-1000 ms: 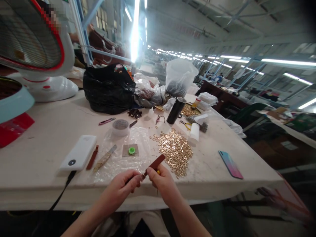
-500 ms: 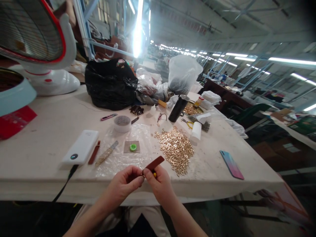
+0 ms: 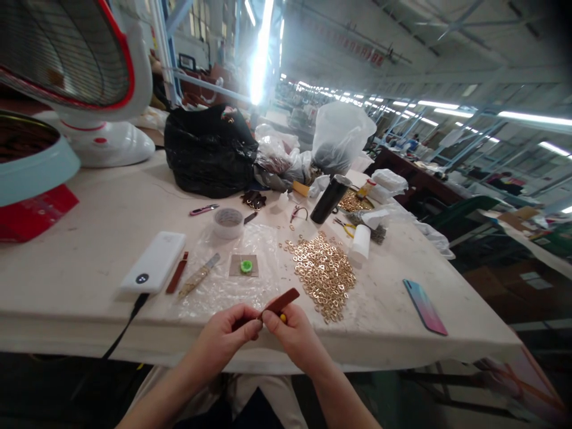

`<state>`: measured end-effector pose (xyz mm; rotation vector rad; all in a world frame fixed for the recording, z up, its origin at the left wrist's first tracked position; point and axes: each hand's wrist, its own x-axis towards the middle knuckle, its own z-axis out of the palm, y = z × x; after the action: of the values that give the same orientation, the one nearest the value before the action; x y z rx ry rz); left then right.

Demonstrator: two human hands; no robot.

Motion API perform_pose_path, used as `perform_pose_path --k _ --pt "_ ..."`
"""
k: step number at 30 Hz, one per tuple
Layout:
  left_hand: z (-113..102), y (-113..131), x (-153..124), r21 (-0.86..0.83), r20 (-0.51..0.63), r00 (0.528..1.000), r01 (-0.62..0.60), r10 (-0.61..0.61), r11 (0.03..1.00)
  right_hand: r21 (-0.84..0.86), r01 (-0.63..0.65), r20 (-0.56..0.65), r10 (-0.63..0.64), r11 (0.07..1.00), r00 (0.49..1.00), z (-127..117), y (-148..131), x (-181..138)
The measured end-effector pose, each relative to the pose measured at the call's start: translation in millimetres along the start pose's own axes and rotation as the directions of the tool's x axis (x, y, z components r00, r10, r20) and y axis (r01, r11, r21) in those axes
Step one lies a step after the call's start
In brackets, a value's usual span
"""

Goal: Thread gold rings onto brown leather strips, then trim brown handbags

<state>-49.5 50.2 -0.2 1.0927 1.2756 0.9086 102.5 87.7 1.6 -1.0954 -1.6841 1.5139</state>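
Observation:
Between my two hands, above the table's front edge, is a brown leather strap [image 3: 285,300]. My left hand [image 3: 233,329] pinches its near end, while my right hand [image 3: 288,331] has thumb and fingers closed on it close by. The strap's flat free end points up and to the right. A small yellow item [image 3: 283,318] shows at my right fingers; its kind is hidden. Just beyond my right hand lies a heap of gold metal rings [image 3: 325,277]. Another brown strap [image 3: 177,273] rests on the table to the left, beside a knife-like tool with a wrapped handle [image 3: 199,275].
A white power bank [image 3: 154,262] with a black cable lies left. Clear plastic sheeting [image 3: 214,301] carries a green disc [image 3: 246,266] on a small plate. Farther back are a tape roll [image 3: 228,223], black bag [image 3: 208,152], black cylinder [image 3: 329,200] and fan [image 3: 107,143]. A phone [image 3: 424,306] lies right.
The camera view has shifted slightly, so the table's things appear a little farther right. Both hands stay together on the strap, with hardly any change in their grip.

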Motion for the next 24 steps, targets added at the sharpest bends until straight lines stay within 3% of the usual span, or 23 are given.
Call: perform_pose_path --k 10,13,17,21,24 --pt "-1.3 -12.1 3.8 -0.074 -0.105 0.994 0.01 -0.017 0.997 -0.139 0.056 0.021 -0.053 0.989 0.998 4.2 -2.4 10.2" --pt "-4.6 -16.2 4.4 -0.051 -0.142 0.99 -0.007 0.0 0.999 -0.111 0.053 0.042 -0.048 0.992 0.998 8.4 1.9 16.3" --pt "-12.8 -16.6 9.0 -0.072 -0.162 0.987 -0.024 0.012 0.997 0.031 -0.065 0.081 0.062 0.997 0.995 6.5 2.7 27.8" --pt "-22.6 -12.8 14.4 -0.286 -0.171 0.984 -0.01 -0.041 0.958 0.101 -0.003 -0.104 0.014 0.995 0.994 -6.8 -1.3 40.1" --pt "-30.8 -10.6 18.9 -0.474 -0.162 0.979 0.037 -0.128 0.88 0.141 0.027 -0.254 0.01 0.99 0.967 -15.7 1.5 51.3"
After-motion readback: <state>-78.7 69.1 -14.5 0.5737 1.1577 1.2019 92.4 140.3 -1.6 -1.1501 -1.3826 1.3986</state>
